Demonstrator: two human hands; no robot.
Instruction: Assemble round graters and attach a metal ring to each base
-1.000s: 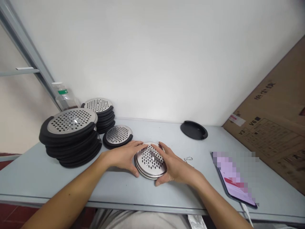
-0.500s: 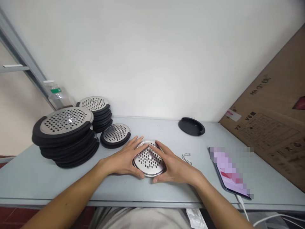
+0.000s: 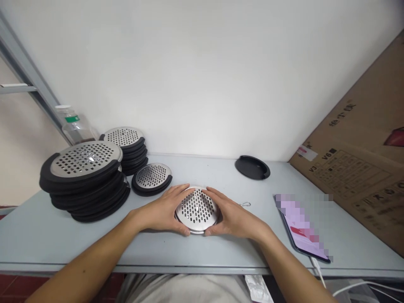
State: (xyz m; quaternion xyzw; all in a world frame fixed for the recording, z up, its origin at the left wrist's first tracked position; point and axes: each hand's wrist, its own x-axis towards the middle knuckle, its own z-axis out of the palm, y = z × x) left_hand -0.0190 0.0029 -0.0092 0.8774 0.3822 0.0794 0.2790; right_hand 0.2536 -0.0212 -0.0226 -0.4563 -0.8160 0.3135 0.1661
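Observation:
A round silver plate with rows of slots (image 3: 198, 207), which looks like a perforated metal disc, lies flat on the table in front of me. My left hand (image 3: 167, 210) curves around its left side, thumb at the near edge and fingers at the far edge. Around the right side my right hand (image 3: 230, 214) is closed in the same way. The plate's underside is hidden. Left of my left hand lies a similar slotted disc (image 3: 153, 176) in a black holder. Partly covered by my right hand is a small bent wire clip (image 3: 245, 204).
Stacks of slotted discs in black holders, one large (image 3: 91, 185) and one farther back (image 3: 135, 158), stand at the left beside a clear bottle (image 3: 75, 130). An empty black holder (image 3: 252, 168) lies at the back. At the right are a phone (image 3: 303, 229) with a cable and a cardboard box (image 3: 353, 168).
My fingers have drawn back from the top of the plate to its edges. The right hand now hides more of the wire clip. The plate stays in place.

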